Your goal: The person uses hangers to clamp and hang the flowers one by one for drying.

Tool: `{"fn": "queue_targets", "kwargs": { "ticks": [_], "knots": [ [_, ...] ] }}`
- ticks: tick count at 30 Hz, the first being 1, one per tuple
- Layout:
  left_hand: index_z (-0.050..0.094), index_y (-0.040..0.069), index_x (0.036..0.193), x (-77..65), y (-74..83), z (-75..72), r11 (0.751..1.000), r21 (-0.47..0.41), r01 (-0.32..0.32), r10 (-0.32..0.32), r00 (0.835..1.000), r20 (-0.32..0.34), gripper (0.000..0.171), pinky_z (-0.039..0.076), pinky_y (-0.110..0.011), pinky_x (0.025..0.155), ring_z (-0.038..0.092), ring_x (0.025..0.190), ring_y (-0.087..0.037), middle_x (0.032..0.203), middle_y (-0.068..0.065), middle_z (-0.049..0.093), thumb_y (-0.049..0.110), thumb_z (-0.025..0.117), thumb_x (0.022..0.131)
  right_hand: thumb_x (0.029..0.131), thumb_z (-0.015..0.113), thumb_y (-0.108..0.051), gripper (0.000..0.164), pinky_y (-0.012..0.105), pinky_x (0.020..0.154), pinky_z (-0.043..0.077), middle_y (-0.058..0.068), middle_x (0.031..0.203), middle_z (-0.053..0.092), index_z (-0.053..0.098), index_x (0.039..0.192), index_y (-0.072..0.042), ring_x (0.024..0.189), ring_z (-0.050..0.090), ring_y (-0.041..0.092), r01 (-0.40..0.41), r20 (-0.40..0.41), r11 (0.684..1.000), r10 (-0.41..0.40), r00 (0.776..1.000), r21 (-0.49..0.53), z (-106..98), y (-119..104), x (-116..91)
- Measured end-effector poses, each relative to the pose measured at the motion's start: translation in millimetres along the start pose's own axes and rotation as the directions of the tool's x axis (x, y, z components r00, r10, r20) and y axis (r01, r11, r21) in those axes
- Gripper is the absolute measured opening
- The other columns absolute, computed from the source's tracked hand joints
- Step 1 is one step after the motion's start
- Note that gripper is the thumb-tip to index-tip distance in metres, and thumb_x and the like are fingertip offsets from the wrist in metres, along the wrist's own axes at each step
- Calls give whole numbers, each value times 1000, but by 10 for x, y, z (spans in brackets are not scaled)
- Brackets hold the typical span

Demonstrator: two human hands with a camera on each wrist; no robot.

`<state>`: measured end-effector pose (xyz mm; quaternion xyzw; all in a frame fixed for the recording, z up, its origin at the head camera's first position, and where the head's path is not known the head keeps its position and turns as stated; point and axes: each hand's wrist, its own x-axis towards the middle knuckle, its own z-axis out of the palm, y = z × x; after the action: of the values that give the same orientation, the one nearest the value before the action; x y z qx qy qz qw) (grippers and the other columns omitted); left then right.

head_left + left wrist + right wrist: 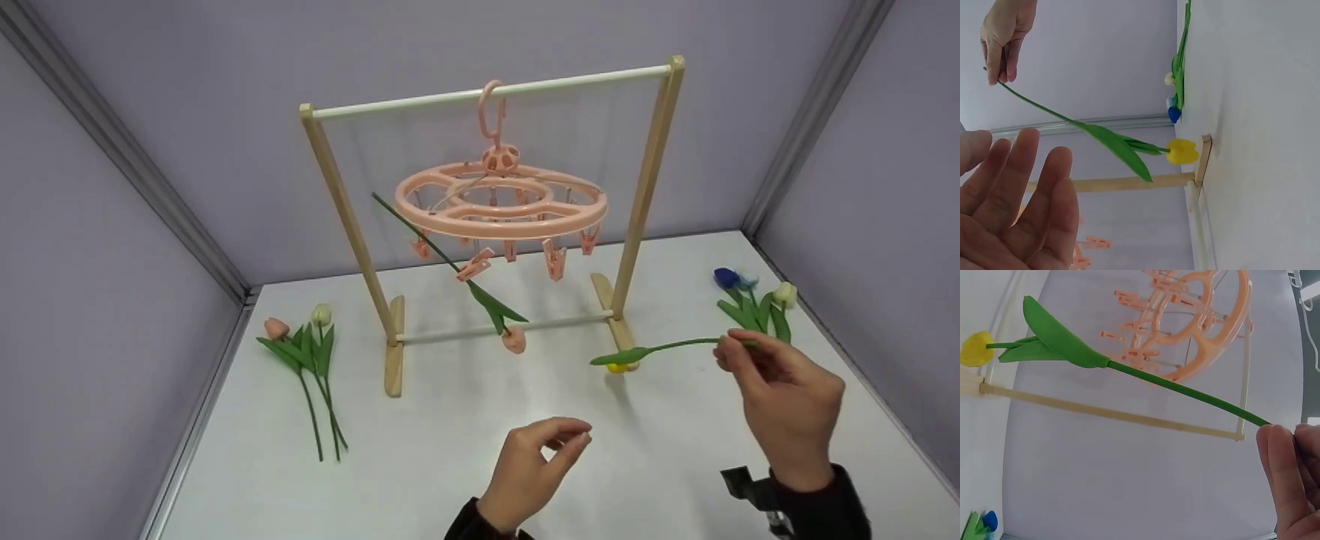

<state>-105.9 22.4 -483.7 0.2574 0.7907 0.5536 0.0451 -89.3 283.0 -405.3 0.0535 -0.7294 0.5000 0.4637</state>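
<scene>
Yellow tulip (pixel 1113 147) right here: hangs above the table (pixel 465 457), pinched near the stem end by the right hand (pixel 791 401), with the bloom (pixel 1182 151) near the rack's right foot (pixel 604 292). Also in view, the left hand (pixel 529 469), curled loosely to a narrow gap. Can spot a pink tulip (pixel 489 300) too, dangling bloom-down from a clip (pixel 475 265) on the peach hanger (pixel 502 226).

Head view: high, angled forward and down, spanning both far corners of the desk (pixel 420 457). Left wrist view: close-range, rolled sideways, facing the far right corner. Right wrist view: close-range, rolled oppositely, facing the far edge. Both wrist views share the yellow tulip (pixel 1182 152).
</scene>
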Motion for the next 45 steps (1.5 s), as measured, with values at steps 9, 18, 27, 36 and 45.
{"fn": "queue_targets", "kwargs": {
  "ticks": [9,18,27,36,45],
  "knots": [
    [70,22,111,391,170,-40,991,79,-109,117,988,-96,25,56,-20,74,68,92,-3,105,4,74,35,65,91,71,75,16,28,9,61,54,2,78,75,75,93,-2,68,70,-3,76,158,996,-67,985,-47,286,-201,-108],
    [72,21,111,556,309,-182,947,227,-226,248,966,-73,25,53,-15,74,68,91,-5,103,6,73,33,65,91,71,75,14,29,8,63,53,11,79,74,75,94,-4,70,68,-5,127,311,992,-123,942,6,493,-383,-141],
    [74,18,98,571,360,-312,933,253,-254,282,956,-82,19,51,-13,72,67,82,-1,88,6,74,33,66,90,73,75,12,30,10,64,54,12,82,74,74,99,-4,72,69,-5,86,317,996,-90,944,27,602,-326,-163],
    [71,14,92,547,461,-428,967,142,-214,235,960,-152,19,53,-19,75,67,78,-3,84,2,75,32,71,87,81,75,-7,21,12,69,54,-2,90,75,76,96,-21,81,68,-1,-108,387,991,129,913,-76,756,-141,-512],
    [67,21,88,474,428,-493,980,58,-189,197,957,-213,19,52,-26,83,63,79,-5,82,5,71,40,70,85,84,74,-15,19,19,77,58,-11,93,72,73,99,-25,87,70,4,-160,505,986,166,847,-55,928,-86,-687]
  ]
}}
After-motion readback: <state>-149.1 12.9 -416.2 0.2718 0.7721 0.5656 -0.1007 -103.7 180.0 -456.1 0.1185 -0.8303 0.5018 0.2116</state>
